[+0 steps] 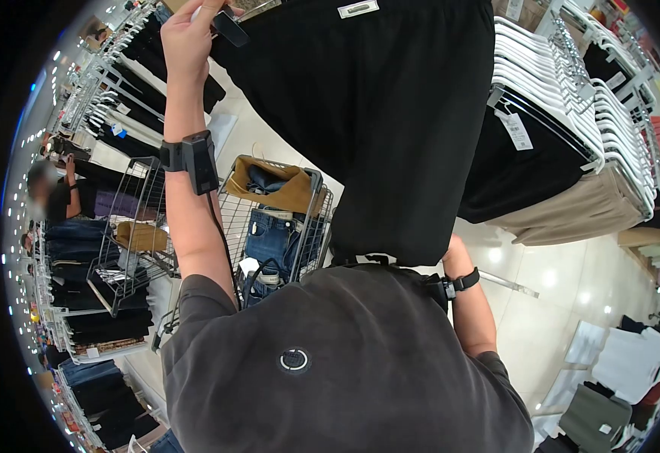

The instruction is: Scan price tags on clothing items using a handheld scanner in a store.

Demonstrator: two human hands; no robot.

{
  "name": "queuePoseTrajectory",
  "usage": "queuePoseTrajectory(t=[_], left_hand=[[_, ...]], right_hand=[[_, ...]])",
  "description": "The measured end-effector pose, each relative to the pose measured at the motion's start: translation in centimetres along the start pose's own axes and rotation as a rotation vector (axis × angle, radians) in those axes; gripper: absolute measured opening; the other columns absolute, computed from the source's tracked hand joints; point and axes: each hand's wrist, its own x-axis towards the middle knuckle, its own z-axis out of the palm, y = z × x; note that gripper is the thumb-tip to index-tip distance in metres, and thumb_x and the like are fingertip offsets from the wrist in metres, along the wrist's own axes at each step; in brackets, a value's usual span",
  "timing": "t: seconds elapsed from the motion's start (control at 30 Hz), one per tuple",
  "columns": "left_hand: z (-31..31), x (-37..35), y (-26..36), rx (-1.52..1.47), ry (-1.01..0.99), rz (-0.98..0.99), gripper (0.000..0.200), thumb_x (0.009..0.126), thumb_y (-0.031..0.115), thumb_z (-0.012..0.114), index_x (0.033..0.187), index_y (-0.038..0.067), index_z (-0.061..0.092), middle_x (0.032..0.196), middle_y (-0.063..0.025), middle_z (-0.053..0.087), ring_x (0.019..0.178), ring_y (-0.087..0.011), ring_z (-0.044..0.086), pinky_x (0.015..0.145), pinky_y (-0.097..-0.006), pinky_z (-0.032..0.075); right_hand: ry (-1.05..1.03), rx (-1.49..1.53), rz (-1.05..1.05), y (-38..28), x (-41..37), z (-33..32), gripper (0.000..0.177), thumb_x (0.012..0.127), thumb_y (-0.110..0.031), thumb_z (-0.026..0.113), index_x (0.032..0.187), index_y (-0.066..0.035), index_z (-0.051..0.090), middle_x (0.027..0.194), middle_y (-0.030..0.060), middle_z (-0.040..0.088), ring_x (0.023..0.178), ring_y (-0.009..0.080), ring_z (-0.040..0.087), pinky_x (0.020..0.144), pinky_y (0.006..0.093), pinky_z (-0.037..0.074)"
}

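Dark grey T-shirt (345, 377) is seen across the lower view. Above it, a black garment (375, 113) is held up in the air by its hanger (229, 26), which is gripped in the raised left hand (186, 34). The right hand (453, 255) is mostly hidden behind the garment's lower hem, so its grip cannot be told. A wire cart (316, 198) loaded with jeans (273, 235) is placed just beyond.

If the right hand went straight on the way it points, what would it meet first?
The black garment: the right hand points into its lower hem, fingers hidden, probably touching it already.
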Motion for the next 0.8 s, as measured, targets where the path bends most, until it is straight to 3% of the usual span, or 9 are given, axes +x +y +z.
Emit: queuePoseTrajectory(t=[0.1,0.43,0.6,0.7,0.8], left_hand=[[0.6,-0.1,1.2,-0.048,0.067,0.006,0.020,0.094,0.020,0.064,0.081,0.005,0.067,0.068,0.0033,0.061,0.054,-0.0021,0.046,0.050,-0.0179,0.033],[-2.1,3.0,-0.7,-0.006,0.085,-0.015,0.019,0.093,0.023,0.064,0.087,0.006,0.069,0.071,0.0005,0.064,0.058,-0.0057,0.056,0.052,-0.0202,0.041],[-3.8,4.3,-1.4,0.048,0.085,0.011,0.018,0.093,0.022,0.064,0.089,0.006,0.070,0.074,0.0005,0.065,0.062,-0.0066,0.058,0.056,-0.0211,0.043],[-4.2,4.6,-1.5,0.112,0.100,0.040,0.018,0.093,0.022,0.063,0.091,0.005,0.070,0.074,0.0003,0.065,0.064,-0.0067,0.058,0.058,-0.0215,0.044],[-3.9,4.3,-1.1,0.154,0.110,0.085,0.019,0.094,0.022,0.063,0.091,0.005,0.070,0.075,0.0001,0.065,0.065,-0.0068,0.058,0.059,-0.0220,0.044]], right_hand=[[-0.010,-0.108,-0.029,0.0,0.4,0.6,0.029,0.089,-0.007,0.062,0.115,0.006,0.063,0.111,0.0123,0.067,0.093,0.0182,0.066,0.080,0.0295,0.055],[-0.001,-0.351,-0.046,0.7,-0.2,0.7,0.029,0.088,-0.007,0.063,0.114,0.005,0.065,0.112,0.0117,0.067,0.094,0.0177,0.065,0.081,0.0292,0.054],[-0.105,-0.520,0.043,2.1,-1.1,-2.1,0.031,0.085,-0.007,0.068,0.113,0.005,0.066,0.114,0.0113,0.066,0.096,0.0163,0.064,0.084,0.0288,0.053],[-0.039,-0.032,0.323,2.5,-2.0,-3.5,0.034,0.082,-0.006,0.071,0.114,0.005,0.066,0.115,0.0109,0.066,0.098,0.0158,0.063,0.086,0.0292,0.052],[0.040,0.022,0.475,2.9,-2.5,-4.4,0.037,0.080,-0.005,0.072,0.115,0.005,0.065,0.116,0.0105,0.065,0.100,0.0157,0.062,0.087,0.0294,0.051]])
